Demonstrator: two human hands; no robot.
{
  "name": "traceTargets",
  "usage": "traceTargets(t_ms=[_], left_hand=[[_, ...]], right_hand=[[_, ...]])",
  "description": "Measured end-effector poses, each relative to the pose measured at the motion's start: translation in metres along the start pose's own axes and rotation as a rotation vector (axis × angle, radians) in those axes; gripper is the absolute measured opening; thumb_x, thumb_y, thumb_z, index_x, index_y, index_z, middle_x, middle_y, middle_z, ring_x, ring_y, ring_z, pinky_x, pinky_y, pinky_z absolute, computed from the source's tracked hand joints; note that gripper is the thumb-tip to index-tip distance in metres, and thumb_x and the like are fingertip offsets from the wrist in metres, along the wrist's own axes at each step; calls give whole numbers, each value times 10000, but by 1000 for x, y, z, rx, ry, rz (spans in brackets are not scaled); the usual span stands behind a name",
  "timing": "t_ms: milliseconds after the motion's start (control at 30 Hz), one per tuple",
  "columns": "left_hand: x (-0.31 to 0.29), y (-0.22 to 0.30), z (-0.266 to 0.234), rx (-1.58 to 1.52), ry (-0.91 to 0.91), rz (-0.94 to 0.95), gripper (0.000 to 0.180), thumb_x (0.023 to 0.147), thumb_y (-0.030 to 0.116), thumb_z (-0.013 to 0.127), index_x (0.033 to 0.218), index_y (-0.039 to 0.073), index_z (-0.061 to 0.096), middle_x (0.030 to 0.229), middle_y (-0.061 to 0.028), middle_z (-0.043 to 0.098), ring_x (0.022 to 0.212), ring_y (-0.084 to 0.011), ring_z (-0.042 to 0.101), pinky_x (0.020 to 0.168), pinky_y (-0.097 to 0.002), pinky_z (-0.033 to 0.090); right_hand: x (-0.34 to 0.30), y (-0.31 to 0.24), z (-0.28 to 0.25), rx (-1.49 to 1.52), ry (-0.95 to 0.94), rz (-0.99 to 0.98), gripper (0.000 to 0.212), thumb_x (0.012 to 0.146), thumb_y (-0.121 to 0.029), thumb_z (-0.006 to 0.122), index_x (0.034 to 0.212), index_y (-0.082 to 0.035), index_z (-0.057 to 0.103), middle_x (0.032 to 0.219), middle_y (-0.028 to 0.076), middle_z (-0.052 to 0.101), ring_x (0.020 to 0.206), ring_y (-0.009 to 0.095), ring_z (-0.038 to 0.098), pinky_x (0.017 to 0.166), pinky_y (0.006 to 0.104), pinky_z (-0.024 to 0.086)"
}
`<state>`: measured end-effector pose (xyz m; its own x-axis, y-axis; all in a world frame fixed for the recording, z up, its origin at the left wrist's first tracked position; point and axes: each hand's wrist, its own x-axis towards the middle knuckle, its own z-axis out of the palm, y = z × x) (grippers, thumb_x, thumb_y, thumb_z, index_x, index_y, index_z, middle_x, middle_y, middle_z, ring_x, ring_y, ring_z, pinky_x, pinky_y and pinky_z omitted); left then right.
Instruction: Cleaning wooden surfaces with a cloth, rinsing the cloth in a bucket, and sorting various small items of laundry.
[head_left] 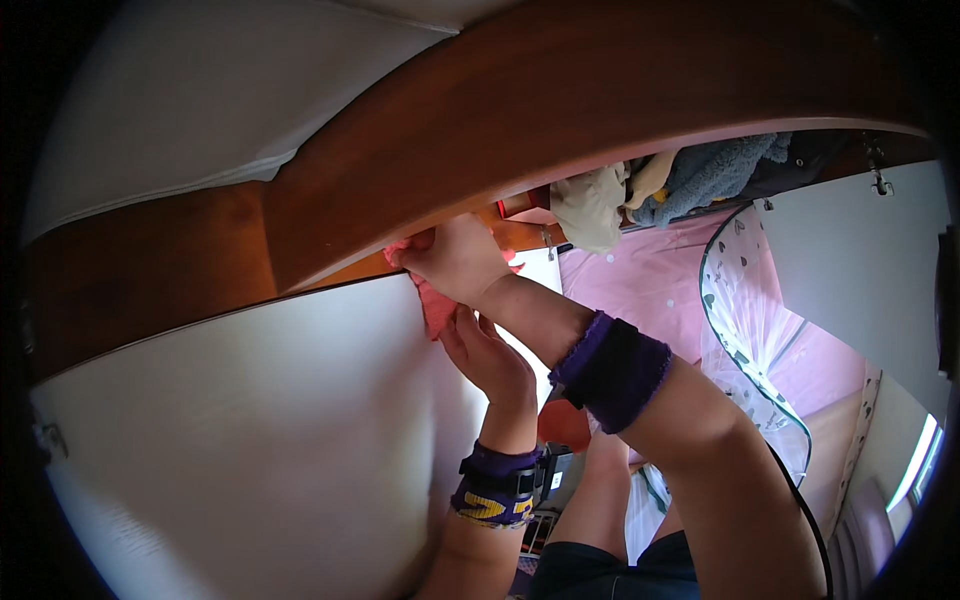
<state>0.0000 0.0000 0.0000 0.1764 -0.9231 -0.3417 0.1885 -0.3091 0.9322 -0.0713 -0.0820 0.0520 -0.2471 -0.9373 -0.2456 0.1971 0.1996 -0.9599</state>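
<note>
A crumpled red cloth [437,312] is pinched in my right hand [455,260], pressed at the lower edge of a brown wooden cabinet frame [500,120]. Part of the cloth hangs down over the top of a white door panel [260,430]. Just below, my left hand [495,365] is raised with its fingers stretched upward, touching or very near the cloth's hanging corner. Its fingertips are partly hidden, and I see nothing held in it. Both wrists wear dark purple bands.
Folded clothes, a cream garment [590,205] and a grey-blue fleecy one [710,170], lie inside the cabinet to the right. Another white door [860,240] stands open at the far right. Below are pink bedding [650,270], a white net [745,330] and a red rounded object [565,425].
</note>
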Motion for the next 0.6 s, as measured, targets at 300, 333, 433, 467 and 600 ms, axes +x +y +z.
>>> traceTargets(t_ms=[300,333,433,467,600], left_hand=[[-1,0,3,-268,-95,1,192,963,136,473,1095,8,528,1034,-38,604,910,-106,564,766,-235,434],[0,2,0,-234,-71,55,190,964,138,471,1089,8,532,1029,-35,606,908,-106,566,765,-237,436],[-3,8,5,-143,-42,45,197,970,152,466,1084,6,533,1031,-34,605,914,-113,569,765,-243,441],[-5,6,6,-215,-58,16,198,972,158,465,1081,7,533,1033,-36,603,910,-114,569,768,-244,442],[-3,6,3,-233,-121,40,210,976,173,463,1093,8,522,1054,-45,598,912,-126,574,771,-263,455]], right_hand=[[-7,3,1,-96,139,-237,171,784,-172,727,877,-33,692,743,63,704,687,156,678,661,266,512],[-8,-3,1,-76,94,-193,177,779,-172,731,880,-33,692,746,62,705,717,174,683,667,276,515],[6,2,-5,-1,95,-162,190,780,-180,729,901,-37,697,732,76,699,705,188,680,652,285,515],[-1,4,-4,-122,143,-121,182,783,-183,721,888,-36,699,720,83,695,693,197,678,644,296,515],[-6,-2,-1,-113,91,-196,124,777,-151,699,864,-64,707,727,58,698,705,191,679,667,299,521]])
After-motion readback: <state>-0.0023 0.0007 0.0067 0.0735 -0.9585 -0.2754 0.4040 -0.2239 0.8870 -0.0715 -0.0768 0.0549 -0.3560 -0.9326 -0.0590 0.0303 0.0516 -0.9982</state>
